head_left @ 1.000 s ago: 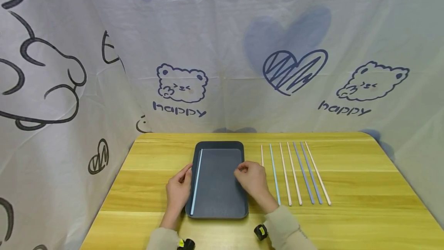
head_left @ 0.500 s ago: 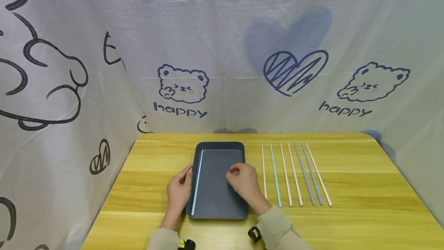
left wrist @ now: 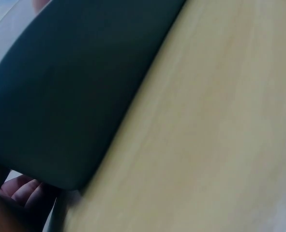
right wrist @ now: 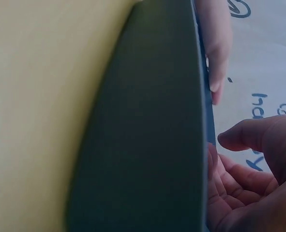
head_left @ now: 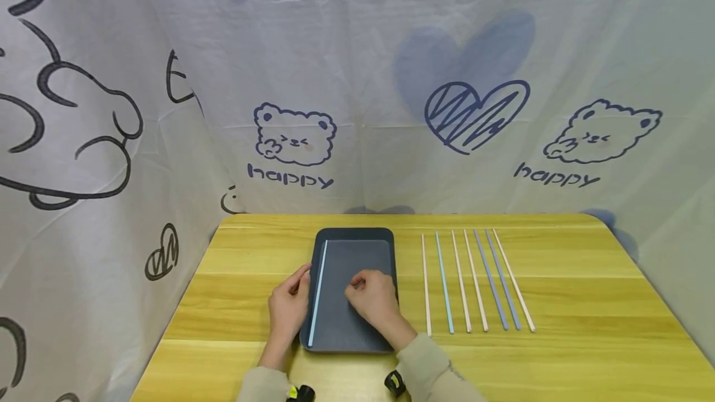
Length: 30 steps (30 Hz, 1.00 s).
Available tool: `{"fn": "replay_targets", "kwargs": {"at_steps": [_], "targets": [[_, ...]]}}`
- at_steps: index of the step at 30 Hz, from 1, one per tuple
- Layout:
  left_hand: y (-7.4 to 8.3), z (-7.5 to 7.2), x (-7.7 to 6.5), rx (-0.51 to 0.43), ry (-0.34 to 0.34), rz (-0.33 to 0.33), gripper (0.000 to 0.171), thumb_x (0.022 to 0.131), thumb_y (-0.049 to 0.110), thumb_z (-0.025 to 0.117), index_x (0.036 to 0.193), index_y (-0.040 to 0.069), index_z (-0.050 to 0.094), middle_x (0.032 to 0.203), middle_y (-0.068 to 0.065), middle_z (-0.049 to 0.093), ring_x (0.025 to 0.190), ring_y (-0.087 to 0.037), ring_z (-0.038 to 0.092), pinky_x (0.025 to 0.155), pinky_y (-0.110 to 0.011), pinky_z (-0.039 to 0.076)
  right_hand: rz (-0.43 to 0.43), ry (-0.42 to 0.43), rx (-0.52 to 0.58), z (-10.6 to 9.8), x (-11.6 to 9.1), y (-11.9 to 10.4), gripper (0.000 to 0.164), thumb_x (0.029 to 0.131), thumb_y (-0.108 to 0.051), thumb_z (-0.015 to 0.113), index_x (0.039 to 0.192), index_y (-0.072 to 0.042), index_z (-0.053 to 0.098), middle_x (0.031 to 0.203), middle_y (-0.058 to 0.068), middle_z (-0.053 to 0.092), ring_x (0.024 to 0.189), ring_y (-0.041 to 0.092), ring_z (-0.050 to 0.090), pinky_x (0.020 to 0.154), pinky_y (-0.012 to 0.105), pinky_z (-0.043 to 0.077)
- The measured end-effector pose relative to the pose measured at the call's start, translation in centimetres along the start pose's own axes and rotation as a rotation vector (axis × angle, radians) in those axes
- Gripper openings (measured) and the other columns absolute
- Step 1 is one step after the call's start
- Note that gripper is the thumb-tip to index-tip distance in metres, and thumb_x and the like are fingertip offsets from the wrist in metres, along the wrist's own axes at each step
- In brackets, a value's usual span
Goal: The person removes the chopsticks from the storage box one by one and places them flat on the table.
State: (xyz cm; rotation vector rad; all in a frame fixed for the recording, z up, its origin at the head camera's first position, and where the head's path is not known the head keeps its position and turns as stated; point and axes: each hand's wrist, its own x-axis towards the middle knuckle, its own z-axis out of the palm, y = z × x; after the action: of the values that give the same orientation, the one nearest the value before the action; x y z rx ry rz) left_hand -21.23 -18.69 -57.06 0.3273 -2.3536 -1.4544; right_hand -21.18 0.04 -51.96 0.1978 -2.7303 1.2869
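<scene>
On the table stands a dark grey rectangular tray (head_left: 355,234). A light blue chopstick (head_left: 318,293) lies lengthwise inside it, close along the left wall. My left hand (head_left: 287,306) holds the tray's left side, thumb and index fingertips right at the rim. Over the tray's middle hovers my right hand (head_left: 373,296), fingers loosely bent. In the right wrist view the right thumb (right wrist: 239,136) is apart from the fingers, with nothing seen between them; part of that hand is hidden behind the tray wall (right wrist: 147,121). The left wrist view has the tray's dark outer side (left wrist: 75,96) up close.
Right of the tray, several chopsticks lie side by side on the wooden table (head_left: 586,303): pale pink ones (head_left: 426,284), a light blue one (head_left: 444,284) and two purple-blue ones (head_left: 490,281). A white printed curtain (head_left: 363,79) hangs behind and at the sides.
My right hand has moved left from the tray's right rim to over its middle, uncovering the nearest pale pink chopstick. The left hand, tray and light blue chopstick in it have stayed put.
</scene>
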Motion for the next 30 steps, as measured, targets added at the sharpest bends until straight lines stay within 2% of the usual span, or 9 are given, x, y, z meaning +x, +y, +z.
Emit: {"fn": "replay_targets", "kwargs": {"at_steps": [7, 21, 27, 30], "targets": [[-0.2, 0.0, 0.1, -0.007, -0.004, -0.005, 0.024, 0.103, 0.019, 0.069, 0.125, 0.018, 0.08, 0.112, -0.012, 0.081, 0.089, -0.014, 0.073, 0.07, -0.018, 0.052, -0.013, -0.01, -0.006, 1.5, -0.1, -0.3, 0.007, 0.078, -0.006, 0.074, 0.082, -0.002, 0.078, 0.065, 0.001, 0.07, 0.057, 0.007, 0.056, 0.057, 0.026, 0.048], [-0.3, 0.0, 0.1, 0.003, -0.003, -0.007, 0.024, 0.103, 0.019, 0.069, 0.125, 0.019, 0.08, 0.109, -0.01, 0.082, 0.086, -0.011, 0.072, 0.069, -0.018, 0.051, -0.071, 0.012, -0.027, 3.8, -0.4, -0.5, 0.004, 0.073, -0.007, 0.077, 0.071, -0.004, 0.076, 0.068, 0.005, 0.073, 0.064, 0.02, 0.066, 0.059, 0.028, 0.051], [-0.3, 0.0, 0.2, 0.003, -0.003, -0.01, 0.024, 0.103, 0.018, 0.069, 0.124, 0.019, 0.081, 0.104, -0.01, 0.082, 0.074, -0.003, 0.066, 0.065, -0.019, 0.049, -0.068, -0.032, -0.027, 4.4, -0.5, -1.2, 0.004, 0.075, -0.007, 0.078, 0.072, -0.005, 0.077, 0.07, 0.006, 0.074, 0.064, 0.02, 0.067, 0.059, 0.027, 0.051], [-0.4, 0.0, 0.2, 0.005, -0.003, -0.012, 0.024, 0.103, 0.018, 0.069, 0.124, 0.019, 0.081, 0.103, -0.01, 0.082, 0.074, -0.002, 0.065, 0.064, -0.019, 0.049, -0.067, -0.056, -0.03, 4.7, -0.4, -1.5, 0.006, 0.077, -0.008, 0.079, 0.072, -0.006, 0.077, 0.069, 0.005, 0.073, 0.062, 0.018, 0.065, 0.058, 0.027, 0.05]]}}
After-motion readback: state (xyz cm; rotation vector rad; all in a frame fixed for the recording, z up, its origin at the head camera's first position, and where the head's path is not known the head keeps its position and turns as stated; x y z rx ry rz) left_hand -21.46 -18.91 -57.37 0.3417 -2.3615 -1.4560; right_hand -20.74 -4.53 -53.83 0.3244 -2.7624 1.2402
